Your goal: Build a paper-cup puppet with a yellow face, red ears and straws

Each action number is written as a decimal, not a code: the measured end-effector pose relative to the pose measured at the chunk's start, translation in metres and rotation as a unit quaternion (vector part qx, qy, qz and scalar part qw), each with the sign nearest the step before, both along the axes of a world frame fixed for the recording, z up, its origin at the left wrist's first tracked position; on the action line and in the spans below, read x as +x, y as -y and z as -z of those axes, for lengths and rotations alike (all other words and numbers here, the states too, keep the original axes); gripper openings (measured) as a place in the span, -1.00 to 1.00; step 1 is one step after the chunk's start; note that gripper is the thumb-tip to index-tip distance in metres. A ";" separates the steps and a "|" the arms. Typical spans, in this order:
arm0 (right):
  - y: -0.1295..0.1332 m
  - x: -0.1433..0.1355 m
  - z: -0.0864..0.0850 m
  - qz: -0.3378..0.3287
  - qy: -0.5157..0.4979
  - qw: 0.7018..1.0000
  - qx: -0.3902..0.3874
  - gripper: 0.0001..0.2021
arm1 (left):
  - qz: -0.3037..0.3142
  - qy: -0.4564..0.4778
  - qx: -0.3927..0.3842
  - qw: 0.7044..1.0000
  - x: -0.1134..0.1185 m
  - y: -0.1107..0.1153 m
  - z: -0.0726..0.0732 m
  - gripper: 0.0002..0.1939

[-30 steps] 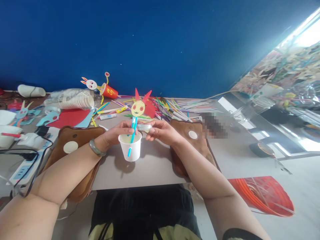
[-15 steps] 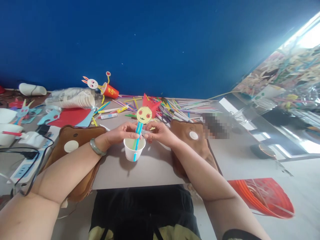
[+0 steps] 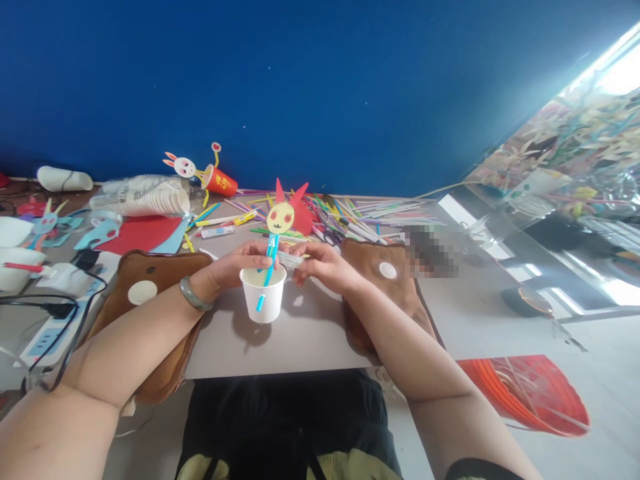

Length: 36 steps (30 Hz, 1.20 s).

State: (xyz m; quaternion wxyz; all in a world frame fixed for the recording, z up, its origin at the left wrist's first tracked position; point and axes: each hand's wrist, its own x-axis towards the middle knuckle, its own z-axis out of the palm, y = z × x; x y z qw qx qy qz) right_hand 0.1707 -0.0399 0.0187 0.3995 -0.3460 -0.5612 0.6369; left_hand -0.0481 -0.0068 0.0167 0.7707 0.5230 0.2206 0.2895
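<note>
A white paper cup [image 3: 270,303] hangs over the table between my hands, with blue straws [image 3: 271,250] rising out of its mouth and a short blue piece poking through its front. On top of the straws sits a round yellow paper face [image 3: 281,219] with red eyes and red pointed paper [image 3: 301,212] behind it. My left hand [image 3: 245,260] is closed, pinching the straws just above the cup's rim. My right hand [image 3: 323,265] pinches the end of a clear strip [image 3: 290,259], probably tape, which reaches across to the straws.
Brown padded cushions [image 3: 187,293] lie beside both forearms. Loose coloured straws [image 3: 390,213] and a glue stick [image 3: 219,231] spread along the wall. Stacked paper cups [image 3: 160,200], a rabbit figure in a red cup [image 3: 221,181] and a power strip [image 3: 47,337] occupy the left.
The cup and face have shifted a little left, and the straws lean more. My right hand has drawn slightly rightward, and the clear strip now shows stretched between the hands.
</note>
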 end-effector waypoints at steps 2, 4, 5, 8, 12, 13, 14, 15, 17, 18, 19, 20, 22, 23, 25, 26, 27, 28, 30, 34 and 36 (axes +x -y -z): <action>0.001 -0.003 0.001 0.018 0.016 1.000 0.018 -0.79 | 0.003 -0.015 0.006 1.000 0.000 0.000 0.001 -0.68; 0.002 -0.006 0.001 0.034 0.038 0.998 0.038 -0.81 | 0.002 -0.022 0.015 1.000 0.001 0.001 0.000 -0.69; 0.003 -0.007 0.001 0.041 0.048 0.997 0.046 -0.82 | 0.001 -0.023 0.019 1.000 0.001 0.002 -0.001 -0.70; 0.005 -0.008 0.000 0.059 0.066 0.995 0.052 -0.89 | 0.002 -0.024 0.020 1.000 0.002 0.002 -0.002 -0.71; 0.006 -0.008 -0.002 0.055 0.067 0.995 0.045 -0.92 | 0.000 -0.030 0.013 0.999 0.001 0.002 -0.002 -0.71; 0.006 -0.007 -0.003 0.053 0.065 0.996 0.043 -0.91 | -0.002 -0.029 0.010 1.000 0.001 0.001 -0.002 -0.70; 0.006 -0.007 -0.003 0.051 0.062 0.996 0.043 -0.90 | -0.003 -0.026 0.009 1.000 0.001 0.001 -0.002 -0.70; 0.005 -0.006 -0.004 0.049 0.057 0.996 0.042 -0.89 | -0.006 -0.019 0.010 1.000 0.002 0.002 -0.003 -0.70; 0.005 -0.005 -0.004 0.043 0.043 0.997 0.039 -0.88 | -0.013 0.000 0.015 1.000 0.002 0.002 -0.004 -0.70; 0.004 -0.005 -0.003 0.039 0.032 0.998 0.035 -0.86 | -0.014 0.010 0.015 1.000 0.002 0.002 -0.005 -0.70; 0.003 -0.004 -0.003 0.032 0.020 0.999 0.028 -0.85 | -0.016 0.017 0.013 1.000 0.002 0.002 -0.005 -0.70; 0.002 -0.003 -0.002 0.024 0.008 0.999 0.021 -0.84 | -0.016 0.021 0.008 1.000 0.001 0.001 -0.004 -0.70; 0.000 -0.002 0.000 0.008 -0.015 1.000 0.007 -0.82 | -0.011 0.025 -0.004 1.000 0.000 0.000 -0.003 -0.71; -0.001 -0.001 0.001 0.001 -0.023 1.000 0.002 -0.81 | -0.010 0.026 -0.008 1.000 0.000 -0.001 -0.002 -0.71; -0.002 -0.001 0.003 -0.005 -0.033 0.999 -0.002 -0.82 | -0.014 0.031 -0.008 0.999 0.000 -0.002 -0.001 -0.71; -0.002 -0.001 0.003 -0.005 -0.036 0.999 -0.004 -0.82 | -0.017 0.035 -0.005 0.999 0.000 -0.002 0.000 -0.71; -0.002 -0.001 0.004 -0.003 -0.038 0.999 -0.003 -0.81 | -0.019 0.038 -0.002 0.999 0.001 -0.002 0.000 -0.71; -0.002 -0.002 0.004 0.001 -0.036 0.999 -0.001 -0.80 | -0.018 0.039 0.001 0.999 0.001 -0.001 0.000 -0.71; -0.001 -0.004 0.005 0.019 -0.022 1.000 0.010 -0.75 | -0.009 0.032 0.002 0.999 0.003 0.000 -0.001 -0.69; 0.001 -0.008 0.005 0.056 0.017 0.998 0.023 -0.67 | -0.009 -0.001 0.000 1.000 0.004 0.000 0.002 -0.61; 0.002 -0.009 0.005 0.063 0.026 0.998 0.019 -0.71 | -0.013 -0.013 0.005 1.000 0.003 0.000 0.004 -0.62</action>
